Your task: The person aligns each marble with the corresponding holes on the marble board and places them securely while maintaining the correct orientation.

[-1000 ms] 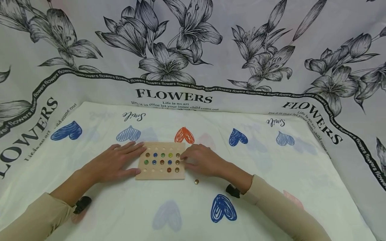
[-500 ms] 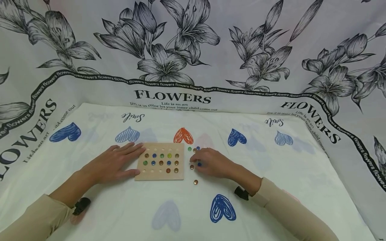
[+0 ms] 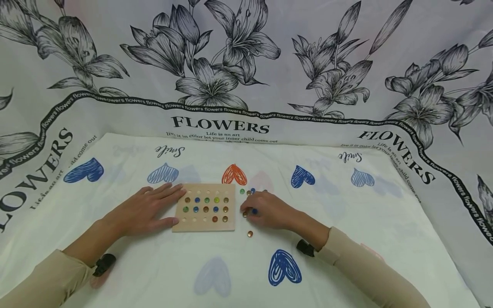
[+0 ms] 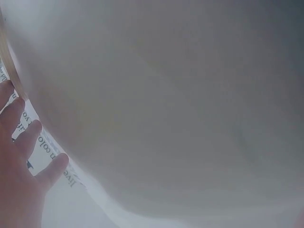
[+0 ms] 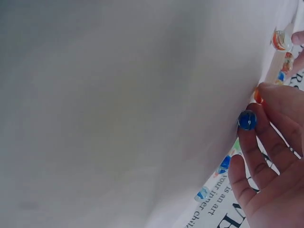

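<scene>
I see my left hand [image 3: 148, 208] flat, steadying the square wooden peg board [image 3: 205, 208] on the desk, and my right hand [image 3: 265, 209] pinching a small blue glass marble [image 5: 247, 119] beside it, which may slip from the fingertips and roll away.
</scene>
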A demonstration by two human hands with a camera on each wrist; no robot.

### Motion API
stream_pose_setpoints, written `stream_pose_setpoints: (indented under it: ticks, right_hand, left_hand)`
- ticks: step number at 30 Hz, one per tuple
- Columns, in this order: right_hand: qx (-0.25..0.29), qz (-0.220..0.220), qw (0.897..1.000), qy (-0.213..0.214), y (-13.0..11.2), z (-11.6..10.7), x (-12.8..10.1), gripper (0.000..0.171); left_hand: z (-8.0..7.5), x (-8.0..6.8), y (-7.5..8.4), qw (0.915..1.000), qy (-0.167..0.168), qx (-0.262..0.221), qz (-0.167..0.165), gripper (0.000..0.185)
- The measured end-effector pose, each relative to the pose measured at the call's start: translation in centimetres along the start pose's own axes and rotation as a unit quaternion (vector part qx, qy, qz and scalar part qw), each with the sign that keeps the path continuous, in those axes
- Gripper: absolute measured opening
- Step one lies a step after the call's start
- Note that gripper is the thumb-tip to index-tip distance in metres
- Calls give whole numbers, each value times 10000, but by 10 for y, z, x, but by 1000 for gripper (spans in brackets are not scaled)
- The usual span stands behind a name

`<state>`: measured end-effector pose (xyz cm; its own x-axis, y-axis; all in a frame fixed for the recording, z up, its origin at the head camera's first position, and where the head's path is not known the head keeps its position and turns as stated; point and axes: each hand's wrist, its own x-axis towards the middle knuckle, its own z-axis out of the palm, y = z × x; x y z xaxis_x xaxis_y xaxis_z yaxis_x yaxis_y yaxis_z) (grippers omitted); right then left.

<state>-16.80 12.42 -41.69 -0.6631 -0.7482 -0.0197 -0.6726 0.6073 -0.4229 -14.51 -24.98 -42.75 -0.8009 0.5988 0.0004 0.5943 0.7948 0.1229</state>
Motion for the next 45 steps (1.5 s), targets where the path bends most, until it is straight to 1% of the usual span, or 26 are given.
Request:
stream_pose_setpoints:
  ticks: [11, 18, 23, 27, 32, 39, 45]
  right_hand:
    - [-245, -242, 9994, 38, 0, 2, 4, 16]
    - [-187, -313, 9993, 93, -4, -3, 8, 19]
    - [-176, -397, 9990, 72, -12, -9, 13, 22]
    - [-191, -435, 9989, 27, -20, -11, 19, 20]
    - [-137, -593, 9981, 28, -30, -12, 29, 18]
    - [-223, -682, 9974, -100, -44, -9, 42, 19]
    - [-285, -908, 9954, -95, -54, -2, 52, 20]
  left_hand:
    - [0, -1, -1, 10000, 6, 31, 10, 78]
    - [1, 0, 0, 10000, 8, 41, 31, 78]
    - [1, 0, 0, 10000, -13, 43, -12, 79]
    - [1, -1, -1, 10000, 9, 32, 5, 79]
    - [0, 0, -1, 10000, 10, 2, 20, 78]
    - [0, 0, 0, 10000, 11, -8, 31, 78]
    - [-1, 0, 1, 10000, -19, -19, -8, 78]
